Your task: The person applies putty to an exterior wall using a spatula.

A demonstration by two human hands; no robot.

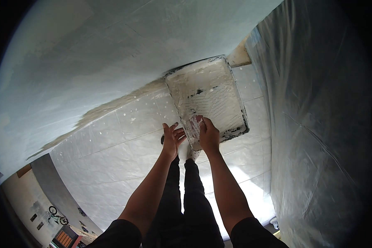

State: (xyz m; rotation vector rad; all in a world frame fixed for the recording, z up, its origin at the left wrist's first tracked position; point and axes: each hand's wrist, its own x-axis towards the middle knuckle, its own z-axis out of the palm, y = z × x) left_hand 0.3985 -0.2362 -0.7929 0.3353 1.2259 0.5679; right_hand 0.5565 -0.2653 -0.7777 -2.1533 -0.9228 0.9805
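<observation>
A large black-rimmed paint tray (pixel 211 89), coated in cream-white paint with a ribbed slope and dark bare patches, lies ahead of me by the wall. Over its near end, my right hand (pixel 209 134) has its fingers closed on a reddish, paint-smeared flat piece (pixel 195 124); I cannot tell what kind of tool it is. Just left of the tray's near corner is my left hand (pixel 172 139), empty, with its fingers apart and their tips right beside the rim.
A pale, patchily coated wall (pixel 111 62) rises on the left, with an unpainted strip along its foot. Paint-spotted light tiles (pixel 111 153) cover the floor. Clear plastic sheeting (pixel 318 124) hangs on the right. A small bicycle (pixel 58 215) stands at the far lower left.
</observation>
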